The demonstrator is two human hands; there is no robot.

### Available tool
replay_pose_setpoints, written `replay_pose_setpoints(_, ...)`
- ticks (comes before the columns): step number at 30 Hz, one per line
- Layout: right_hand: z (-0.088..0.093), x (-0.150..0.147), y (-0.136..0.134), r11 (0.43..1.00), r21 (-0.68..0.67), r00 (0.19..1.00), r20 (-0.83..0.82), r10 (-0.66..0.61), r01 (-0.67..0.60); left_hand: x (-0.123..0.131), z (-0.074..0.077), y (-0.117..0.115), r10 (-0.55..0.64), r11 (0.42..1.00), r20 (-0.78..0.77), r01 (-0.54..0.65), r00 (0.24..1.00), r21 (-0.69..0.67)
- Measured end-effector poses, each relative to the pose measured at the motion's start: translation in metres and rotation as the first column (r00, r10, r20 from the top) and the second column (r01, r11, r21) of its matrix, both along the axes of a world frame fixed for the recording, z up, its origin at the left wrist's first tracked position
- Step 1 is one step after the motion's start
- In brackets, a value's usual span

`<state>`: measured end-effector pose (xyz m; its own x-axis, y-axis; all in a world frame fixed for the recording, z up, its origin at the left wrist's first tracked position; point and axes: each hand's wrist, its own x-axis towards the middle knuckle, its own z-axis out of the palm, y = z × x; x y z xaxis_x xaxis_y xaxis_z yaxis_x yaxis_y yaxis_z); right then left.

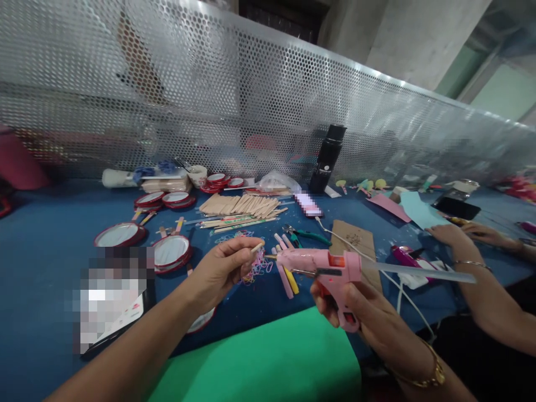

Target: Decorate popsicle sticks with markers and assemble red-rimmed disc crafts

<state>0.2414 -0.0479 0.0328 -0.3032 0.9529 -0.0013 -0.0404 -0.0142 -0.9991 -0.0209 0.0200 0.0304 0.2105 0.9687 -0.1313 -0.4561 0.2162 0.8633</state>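
My right hand [360, 312] is closed round the handle of a pink glue gun [322, 267] whose nozzle points left. A clear glue stick [422, 272] juts out of its back. My left hand [221, 268] pinches a small wooden stick [257, 247] just in front of the nozzle tip. Both hands hover above the blue table [50, 245]. Under the left hand lie small coloured rubber bands [255, 271] and pastel painted sticks [287, 273].
Round red-rimmed mirrors [171, 250] lie at left, a pile of wooden sticks [238, 205] and a black bottle [327, 159] farther back. Green pliers [305, 234], cardboard [355, 240] and a green sheet [268, 363] are near. Another person's hands [464, 237] rest at right. A perforated metal screen [209, 95] backs the table.
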Motion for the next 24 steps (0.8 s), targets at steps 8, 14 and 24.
replay_pose_setpoints(8,0.024,0.071,0.009,0.933,0.314,0.902,0.327,-0.282,0.177,-0.005,0.000,0.005,0.030,0.999,-0.004,-0.030,1.000,0.020)
replay_pose_setpoints(14,0.001,0.096,0.015,0.885,0.465,0.681,0.647,-0.343,0.005,-0.003,0.004,0.005,0.018,0.999,-0.013,-0.017,1.000,0.051)
replay_pose_setpoints(24,-0.044,0.095,0.022,0.852,0.515,0.435,0.791,-0.429,-0.097,-0.006,0.003,0.007,-0.023,0.996,0.045,0.019,0.999,0.089)
